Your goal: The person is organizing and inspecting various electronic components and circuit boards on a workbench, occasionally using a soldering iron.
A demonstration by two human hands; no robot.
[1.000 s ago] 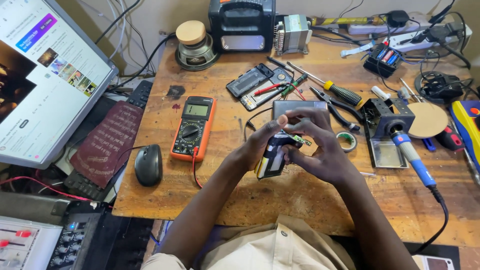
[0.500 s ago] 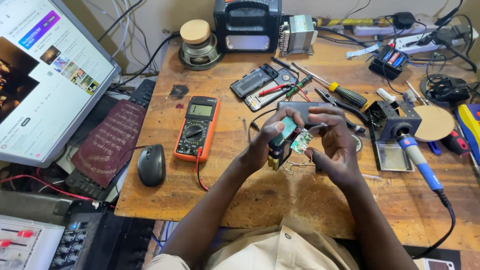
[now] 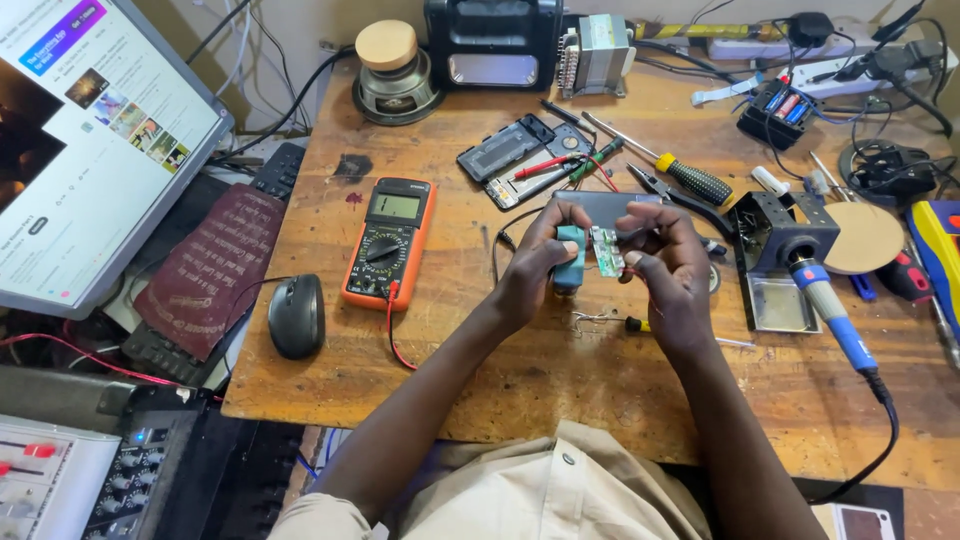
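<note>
The left hand [image 3: 530, 275] has its fingers closed round a small teal block [image 3: 571, 258], held upright above the middle of the bench [image 3: 560, 390]. The right hand [image 3: 668, 270] pinches a small green circuit board [image 3: 606, 250] between thumb and fingers, just beside the block; whether the two touch is hard to tell.

Containers: an open black battery holder [image 3: 782, 108] at the far right holds cells. A shallow metal tray [image 3: 775, 303] lies right of the hands, and what it holds cannot be made out. A soldering iron [image 3: 825, 300] with a blue grip rests in a black stand [image 3: 770, 225] over that tray.

Left of the hands lies an orange multimeter [image 3: 388, 242], its red lead [image 3: 395, 335] trailing near. Farther left are a black mouse [image 3: 296, 315] and a monitor [image 3: 90, 130]. Beyond the hands lie a screwdriver [image 3: 680, 175], pliers [image 3: 665, 190] and an opened phone [image 3: 515, 160]. A speaker [image 3: 392, 75] stands at the far edge.
</note>
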